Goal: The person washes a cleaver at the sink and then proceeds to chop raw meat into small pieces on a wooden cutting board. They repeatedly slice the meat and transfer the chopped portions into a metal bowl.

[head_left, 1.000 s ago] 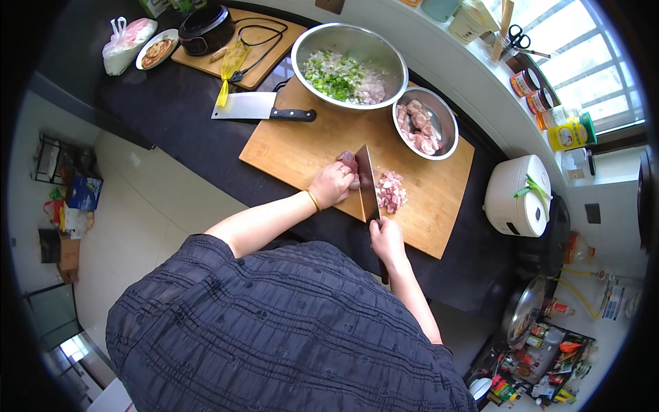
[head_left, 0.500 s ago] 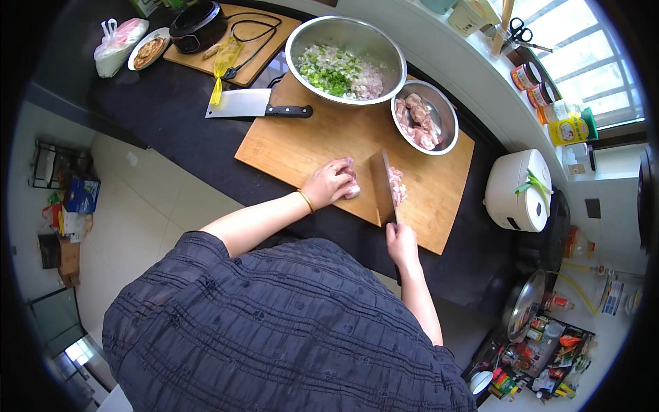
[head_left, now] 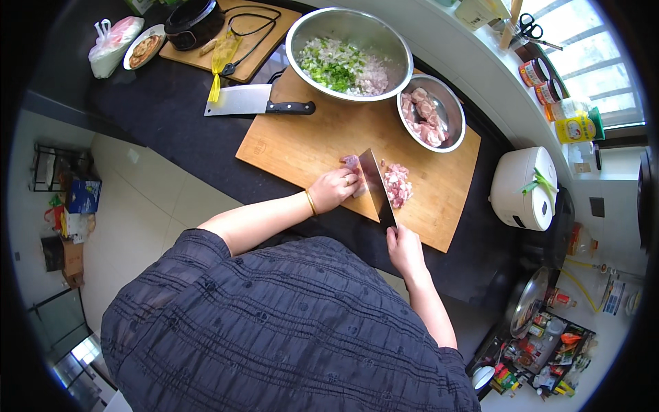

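Observation:
On a wooden cutting board (head_left: 288, 151), my left hand (head_left: 333, 189) presses down on a piece of raw meat (head_left: 351, 163), its fingers curled over it. My right hand (head_left: 405, 248) grips the handle of a cleaver (head_left: 377, 185), whose broad blade stands upright against the meat beside my left fingertips. Right of the blade lies a small heap of diced meat (head_left: 397, 185). At the board's far right edge, a small steel bowl (head_left: 458, 127) holds larger raw meat pieces (head_left: 427, 118). A big steel bowl (head_left: 405, 48) contains chopped green and white vegetables (head_left: 336, 65) and minced meat.
A second cleaver (head_left: 247, 101) lies on the dark counter left of the board. Behind it is another board (head_left: 264, 51) with a black pot (head_left: 192, 24) and a cable. A white rice cooker (head_left: 515, 185) stands at the right. Jars (head_left: 535, 72) line the windowsill.
The cleaver has shifted slightly left, up against the meat. My left hand has moved a little rightward. More diced meat shows right of the blade.

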{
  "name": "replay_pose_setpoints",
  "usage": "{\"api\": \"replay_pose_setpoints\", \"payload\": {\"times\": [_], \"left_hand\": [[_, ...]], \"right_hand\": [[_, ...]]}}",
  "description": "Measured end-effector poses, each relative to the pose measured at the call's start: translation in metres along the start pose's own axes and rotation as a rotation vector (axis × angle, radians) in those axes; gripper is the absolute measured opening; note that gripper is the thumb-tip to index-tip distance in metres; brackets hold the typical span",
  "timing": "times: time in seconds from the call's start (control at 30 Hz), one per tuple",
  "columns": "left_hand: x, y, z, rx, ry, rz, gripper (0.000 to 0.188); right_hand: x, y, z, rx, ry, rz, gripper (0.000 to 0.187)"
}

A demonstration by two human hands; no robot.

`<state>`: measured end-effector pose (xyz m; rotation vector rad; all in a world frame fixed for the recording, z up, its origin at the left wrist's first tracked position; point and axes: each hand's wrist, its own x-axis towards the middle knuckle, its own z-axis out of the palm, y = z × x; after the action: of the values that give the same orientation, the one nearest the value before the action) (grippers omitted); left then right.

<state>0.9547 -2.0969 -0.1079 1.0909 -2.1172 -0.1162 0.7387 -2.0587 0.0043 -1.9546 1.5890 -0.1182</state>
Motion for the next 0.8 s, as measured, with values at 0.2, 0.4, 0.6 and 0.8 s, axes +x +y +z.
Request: {"api": "replay_pose_setpoints", "payload": {"times": [0.2, 0.4, 0.6, 0.8], "left_hand": [[-0.0028, -0.0021, 0.0052, -0.02, -0.02, -0.013, 0.024], [-0.002, -0.0013, 0.0045, -0.036, 0.016, -0.01, 0.026], [-0.0032, -0.0028, 0.0059, -0.055, 0.009, -0.014, 0.026], [0.0008, -0.0021, 0.0057, -0.073, 0.036, -0.008, 0.025]], "right_hand": [[0.0026, 0.0022, 0.0023, -0.024, -0.033, -0.009, 0.018], [0.0051, -0.0011, -0.0001, 0.016, -0.021, 0.027, 0.018], [0.0039, 0.0007, 0.0037, 0.014, -0.035, 0.021, 0.018], [0.0078, -0.0025, -0.0004, -0.01, -0.075, 0.063, 0.019]]}}
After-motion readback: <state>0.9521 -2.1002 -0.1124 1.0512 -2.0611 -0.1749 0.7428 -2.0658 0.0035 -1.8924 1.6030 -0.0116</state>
